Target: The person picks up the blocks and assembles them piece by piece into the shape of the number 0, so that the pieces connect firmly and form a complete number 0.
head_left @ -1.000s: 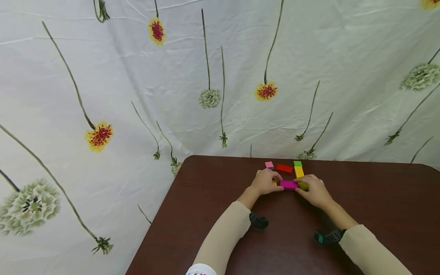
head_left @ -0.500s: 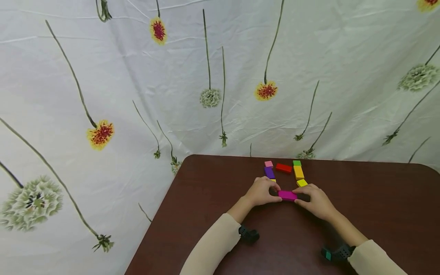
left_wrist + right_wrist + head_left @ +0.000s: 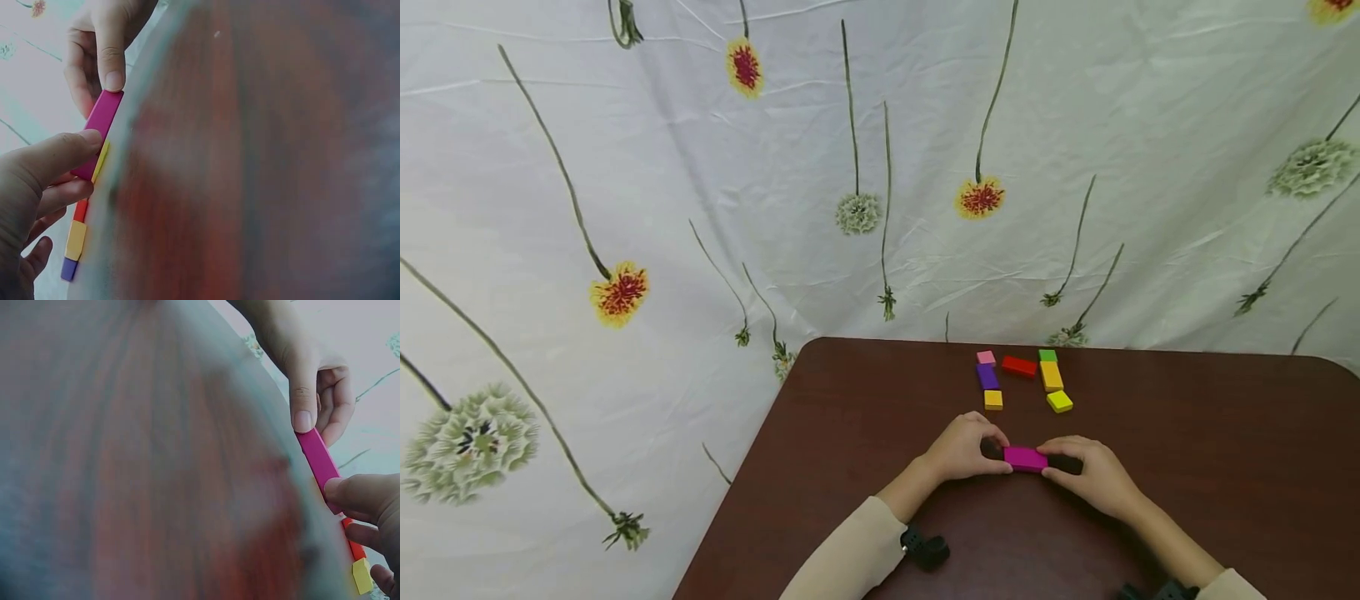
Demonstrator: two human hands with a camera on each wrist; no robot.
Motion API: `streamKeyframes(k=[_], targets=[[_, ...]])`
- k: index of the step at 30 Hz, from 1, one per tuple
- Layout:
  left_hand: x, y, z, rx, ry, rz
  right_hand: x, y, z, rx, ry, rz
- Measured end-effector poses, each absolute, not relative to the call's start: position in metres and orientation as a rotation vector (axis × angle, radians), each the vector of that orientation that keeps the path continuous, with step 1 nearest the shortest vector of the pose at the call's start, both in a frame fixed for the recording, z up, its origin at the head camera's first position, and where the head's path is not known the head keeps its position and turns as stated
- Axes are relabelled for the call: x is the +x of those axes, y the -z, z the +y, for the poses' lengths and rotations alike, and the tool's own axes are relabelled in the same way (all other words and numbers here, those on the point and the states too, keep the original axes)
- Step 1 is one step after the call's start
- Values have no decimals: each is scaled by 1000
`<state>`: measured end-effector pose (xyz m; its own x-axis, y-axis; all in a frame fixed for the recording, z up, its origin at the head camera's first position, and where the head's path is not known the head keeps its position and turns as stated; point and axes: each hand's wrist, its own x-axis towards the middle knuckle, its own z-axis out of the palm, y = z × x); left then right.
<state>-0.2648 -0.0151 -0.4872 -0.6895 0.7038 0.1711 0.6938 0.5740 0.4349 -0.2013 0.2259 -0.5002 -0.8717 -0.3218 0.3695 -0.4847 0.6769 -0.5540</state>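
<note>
Evidently pinches the magenta block point(image 3: 1026, 459) at opposite ends with left hand point(image 3: 961, 448) and right hand point(image 3: 1096, 473), probably for level control, well apart from the red block point(image 3: 1019, 367).

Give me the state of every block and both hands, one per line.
Magenta oblong block, held at both ends
Left hand, pinching the magenta block's left end
Right hand, pinching its right end
Red oblong block, lying on the dark brown table, unheld
Purple oblong block, lying unheld
Oblong orange-yellow block, lying unheld
Small pink block, unheld
Small green block, unheld
Small orange-yellow block, unheld
Small bright yellow block, unheld, turned askew
</note>
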Motion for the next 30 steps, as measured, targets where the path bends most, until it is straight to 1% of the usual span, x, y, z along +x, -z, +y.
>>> streamKeyframes(k=[6,15,30], targets=[[-255,488,-20,1264,-805,2759,-191,500,223,690,-999,-2589],[-245,496,-26,1336,-866,2758,-181,506,220,683,-970,-2601],[-248,507,-24,1299,-981,2779,-185,517,218,611,-992,-2564]])
